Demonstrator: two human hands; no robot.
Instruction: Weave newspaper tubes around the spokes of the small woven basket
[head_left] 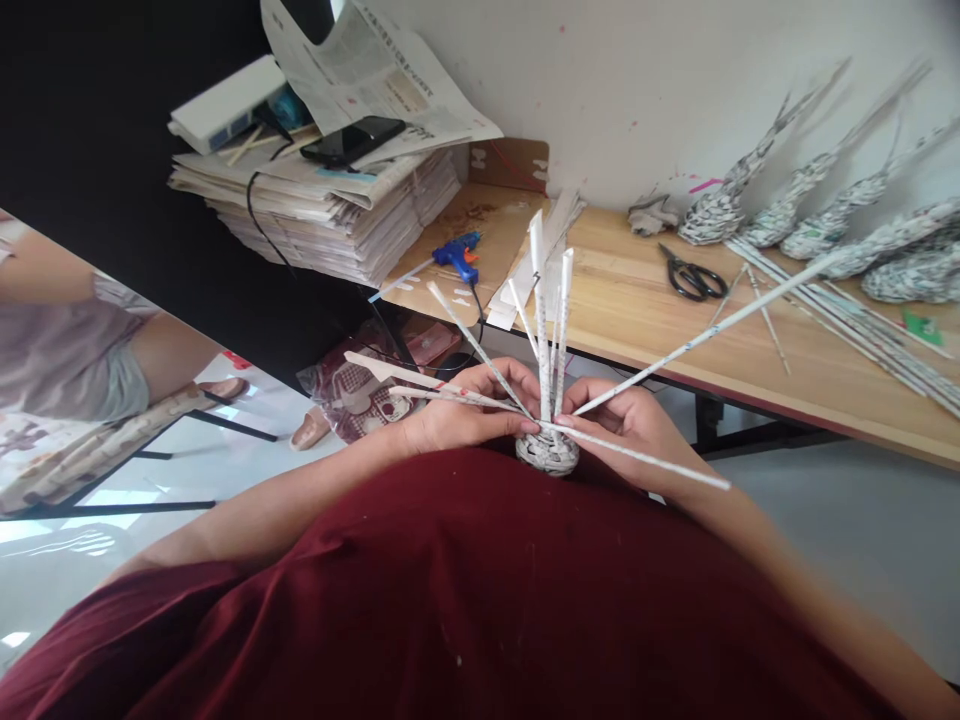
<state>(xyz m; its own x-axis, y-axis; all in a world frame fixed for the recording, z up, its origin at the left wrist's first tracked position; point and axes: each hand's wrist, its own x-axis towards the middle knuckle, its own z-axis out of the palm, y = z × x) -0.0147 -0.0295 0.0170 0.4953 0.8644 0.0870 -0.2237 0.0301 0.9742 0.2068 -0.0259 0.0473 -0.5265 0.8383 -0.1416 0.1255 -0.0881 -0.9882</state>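
Note:
A small woven piece of rolled newspaper (547, 452) rests against my dark red shirt, with several thin paper tubes (541, 310) fanning up and outward from it. My left hand (465, 415) grips its left side, fingers curled round the tubes at the base. My right hand (634, 425) pinches one long tube (705, 335) that slants up to the right. Another tube (652, 462) sticks out low to the right under that hand.
A wooden table (630, 300) ahead holds black scissors (694, 278), a blue glue gun (459, 255), loose paper tubes (840, 315) and several woven paper pieces (810, 215) by the wall. A newspaper stack (330, 205) carries a phone (352, 140). Another person sits at left (90, 340).

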